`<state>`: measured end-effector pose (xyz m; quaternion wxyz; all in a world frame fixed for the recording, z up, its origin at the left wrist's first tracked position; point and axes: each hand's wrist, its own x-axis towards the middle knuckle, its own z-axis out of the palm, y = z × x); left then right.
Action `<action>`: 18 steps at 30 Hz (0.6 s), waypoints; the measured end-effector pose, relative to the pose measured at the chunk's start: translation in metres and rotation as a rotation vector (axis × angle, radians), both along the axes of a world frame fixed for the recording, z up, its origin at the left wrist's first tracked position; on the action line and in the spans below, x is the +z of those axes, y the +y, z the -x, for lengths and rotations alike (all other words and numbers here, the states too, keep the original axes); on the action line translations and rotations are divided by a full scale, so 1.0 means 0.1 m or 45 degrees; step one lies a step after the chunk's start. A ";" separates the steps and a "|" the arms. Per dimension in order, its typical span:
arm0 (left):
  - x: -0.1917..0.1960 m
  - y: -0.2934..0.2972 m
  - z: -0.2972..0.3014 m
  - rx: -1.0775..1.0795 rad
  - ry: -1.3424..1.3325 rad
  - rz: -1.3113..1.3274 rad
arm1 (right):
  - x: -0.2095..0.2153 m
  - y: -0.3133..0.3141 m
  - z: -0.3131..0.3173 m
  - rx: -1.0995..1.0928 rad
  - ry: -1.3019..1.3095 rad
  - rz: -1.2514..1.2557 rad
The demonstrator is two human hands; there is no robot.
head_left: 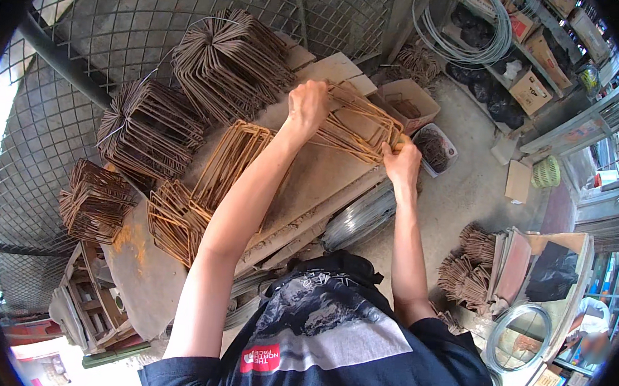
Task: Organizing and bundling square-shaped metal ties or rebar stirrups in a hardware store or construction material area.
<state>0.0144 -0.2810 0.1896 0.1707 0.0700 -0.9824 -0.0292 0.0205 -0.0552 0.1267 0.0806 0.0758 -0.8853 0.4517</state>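
Both hands are at a small stack of rusty orange rebar stirrups (361,128), bent steel rectangles lying at the right part of the worktable (310,189). My left hand (308,107) is closed at the stack's left end. My right hand (402,161) grips its near right corner, thumb on the rods. Left of them, partly behind my left forearm, stand more orange stirrups (233,159), with another loose pile (175,216) beside these. Three darker bundles of stirrups, a large one (229,62), a middle one (149,128) and a smaller one (95,199), line the table's far left side.
A wire mesh fence (142,27) rises behind the bundles. Right of the table stand a cardboard box (409,103) and a white tub (434,150) of dark metal pieces. Silver wire coils (358,218) lie below the near edge. More stirrup bundles (465,272) sit at the right.
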 end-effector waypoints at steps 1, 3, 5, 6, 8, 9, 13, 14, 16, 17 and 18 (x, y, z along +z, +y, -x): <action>0.05 0.00 -0.03 -0.027 0.056 -0.055 | -0.01 -0.02 -0.01 -0.016 -0.001 -0.019; 0.18 0.01 -0.09 -0.040 0.115 -0.109 | 0.04 0.00 -0.06 -0.009 0.015 -0.049; 0.34 0.03 -0.17 -0.037 -0.039 -0.265 | 0.14 0.00 -0.13 -0.064 0.011 -0.067; 0.40 0.06 -0.20 -0.015 -0.035 -0.265 | 0.11 0.04 -0.13 -0.047 0.072 -0.014; 0.52 0.07 -0.25 -0.017 -0.035 -0.265 | 0.19 0.06 -0.15 -0.069 0.126 -0.056; 0.63 0.11 -0.27 0.005 -0.070 -0.253 | 0.18 0.12 -0.11 -0.062 0.131 -0.009; 0.95 -0.15 -0.52 -0.041 0.115 -0.400 | 0.25 0.10 0.17 0.143 0.080 0.322; 1.05 -0.24 -0.62 -0.059 0.159 -0.440 | 0.34 0.03 0.22 0.212 0.106 0.334; 1.18 -0.49 -0.83 0.040 0.030 -0.617 | 0.69 -0.27 0.15 0.290 0.047 0.353; 1.28 -0.57 -0.98 0.074 0.055 -0.635 | 0.81 -0.38 0.15 0.398 0.013 0.358; 1.40 -0.62 -1.16 0.112 0.082 -0.651 | 0.88 -0.51 0.16 0.509 -0.020 0.363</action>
